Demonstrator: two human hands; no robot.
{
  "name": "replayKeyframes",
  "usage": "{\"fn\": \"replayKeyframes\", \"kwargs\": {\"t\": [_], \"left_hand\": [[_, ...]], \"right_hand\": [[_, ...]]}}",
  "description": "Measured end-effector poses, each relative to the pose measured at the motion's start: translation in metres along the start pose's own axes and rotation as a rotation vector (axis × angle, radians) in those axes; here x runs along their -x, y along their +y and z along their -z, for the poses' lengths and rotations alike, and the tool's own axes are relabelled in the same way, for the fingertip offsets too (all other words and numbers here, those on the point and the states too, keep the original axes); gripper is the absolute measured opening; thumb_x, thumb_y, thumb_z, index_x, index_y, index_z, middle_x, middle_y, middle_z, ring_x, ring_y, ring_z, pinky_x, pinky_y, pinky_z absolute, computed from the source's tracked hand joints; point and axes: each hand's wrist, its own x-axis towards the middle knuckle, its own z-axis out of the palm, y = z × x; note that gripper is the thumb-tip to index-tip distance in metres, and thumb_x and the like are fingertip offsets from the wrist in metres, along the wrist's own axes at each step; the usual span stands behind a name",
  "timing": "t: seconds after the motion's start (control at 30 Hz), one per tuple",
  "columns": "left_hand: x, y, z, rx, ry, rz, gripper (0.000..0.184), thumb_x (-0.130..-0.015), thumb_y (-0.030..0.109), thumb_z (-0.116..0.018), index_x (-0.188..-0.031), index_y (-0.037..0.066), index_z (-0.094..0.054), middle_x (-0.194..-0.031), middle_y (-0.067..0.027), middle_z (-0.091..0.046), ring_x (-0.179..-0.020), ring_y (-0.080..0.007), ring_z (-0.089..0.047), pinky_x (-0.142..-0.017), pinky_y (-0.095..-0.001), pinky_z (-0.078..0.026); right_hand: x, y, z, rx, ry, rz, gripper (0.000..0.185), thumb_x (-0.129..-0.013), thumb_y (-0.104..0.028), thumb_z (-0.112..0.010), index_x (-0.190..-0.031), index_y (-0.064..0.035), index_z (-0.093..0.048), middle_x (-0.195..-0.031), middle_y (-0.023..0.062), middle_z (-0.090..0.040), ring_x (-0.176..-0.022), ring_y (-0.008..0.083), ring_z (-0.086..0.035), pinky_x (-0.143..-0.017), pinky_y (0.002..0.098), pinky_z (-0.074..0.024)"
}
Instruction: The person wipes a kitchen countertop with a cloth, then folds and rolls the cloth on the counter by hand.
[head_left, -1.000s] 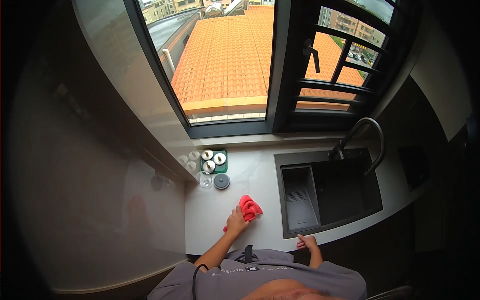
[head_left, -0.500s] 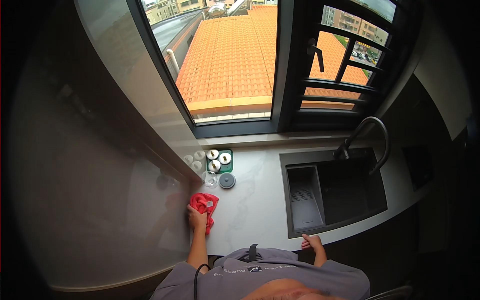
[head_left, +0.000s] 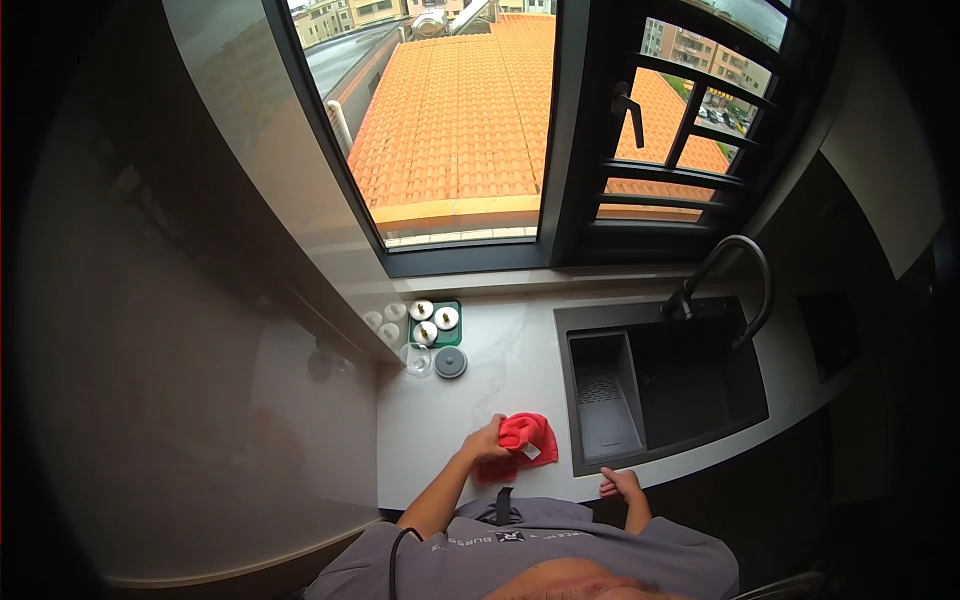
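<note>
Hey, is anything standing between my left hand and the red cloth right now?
Nothing visible does: your left hand grips the red cloth directly. The grey knobbed lid and green tray sit farther back, clear of both.

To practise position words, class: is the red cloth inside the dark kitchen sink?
No, the left hand holds the red cloth over the white countertop, beside the dark kitchen sink rather than in it.

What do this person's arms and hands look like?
The left hand and right hand wear no gloves. Short sleeves of a greyish-purple shirt leave both forearms uncovered. The shirt has pale lettering across the front, and a thin black cable runs over it near the left arm.
</note>
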Motion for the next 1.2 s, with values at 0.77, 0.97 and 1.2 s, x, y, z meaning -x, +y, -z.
{"fn": "replayKeyframes", "kwargs": {"t": [0.77,0.97,1.2], "left_hand": [[0.008,-0.023,0.011,0.1,0.148,0.089,0.091,-0.065,0.035,-0.079,-0.136,0.005,-0.032,-0.115,-0.0273,-0.063,-0.106,-0.0403,-0.064,-0.091,-0.0444,-0.051],[0.067,-0.05,0.047,0.079,0.523,0.394,0.092,-0.064,0.027,-0.08,-0.139,0.007,-0.031,-0.117,-0.025,-0.063,-0.108,-0.0428,-0.062,-0.093,-0.0457,-0.05],[0.099,-0.128,0.069,-0.009,1.026,0.595,0.088,-0.067,0.027,-0.081,-0.137,0.006,-0.033,-0.128,-0.0255,-0.057,-0.112,-0.043,-0.059,-0.094,-0.0482,-0.05]], "right_hand": [[-0.004,0.004,0.001,-0.009,-0.012,0.031,0.05,-0.085,-0.037,-0.076,-0.078,0.0112,-0.066,-0.071,0.0202,-0.069,-0.058,0.0279,-0.07,-0.052,0.0351,-0.0605],[-0.003,0.004,-0.001,-0.032,0.008,0.029,0.047,-0.085,-0.034,-0.077,-0.077,0.0111,-0.066,-0.07,0.0194,-0.069,-0.058,0.0282,-0.07,-0.051,0.0351,-0.0605],[-0.001,0.0,-0.002,-0.046,0.0,0.029,0.047,-0.084,-0.034,-0.077,-0.075,0.0106,-0.066,-0.07,0.0191,-0.068,-0.057,0.0279,-0.07,-0.051,0.0348,-0.0604]]}}
